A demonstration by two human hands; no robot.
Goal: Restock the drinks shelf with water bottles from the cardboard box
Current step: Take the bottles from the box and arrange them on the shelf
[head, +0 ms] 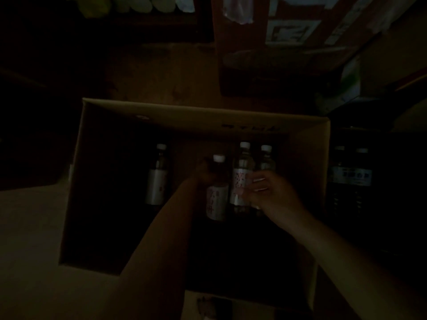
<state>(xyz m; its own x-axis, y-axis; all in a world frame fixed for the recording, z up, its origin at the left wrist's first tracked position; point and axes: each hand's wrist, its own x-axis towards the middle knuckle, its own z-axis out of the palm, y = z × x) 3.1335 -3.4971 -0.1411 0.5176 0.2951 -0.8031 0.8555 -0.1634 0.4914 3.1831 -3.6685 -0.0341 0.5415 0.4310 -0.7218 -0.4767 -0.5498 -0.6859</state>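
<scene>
Both forearms reach down from the near edge into the open cardboard box (97,181), and the scene is very dim. At the left grip, the left hand (204,170) is curled round the neck of a white-capped water bottle (217,195), just under its cap. Just beside that, the right hand (268,192) closes its grip on the labelled bottle (240,179) next to it; its fingers (258,181) lie across the label, though whether the hold is firm I cannot tell. Behind the right grip stands a third bottle (266,158), touching or nearly touching the labelled one. Well apart to the left of both grips, a lone bottle (158,176) stands by itself. Most of the box floor around them shows dark and bare, so by my judgement the box is largely emptied and four bottles are left to move. Outside the box, right of the right grip, dark bottles (351,176) stand in shadow; the drinks shelf itself cannot be made out.
</scene>
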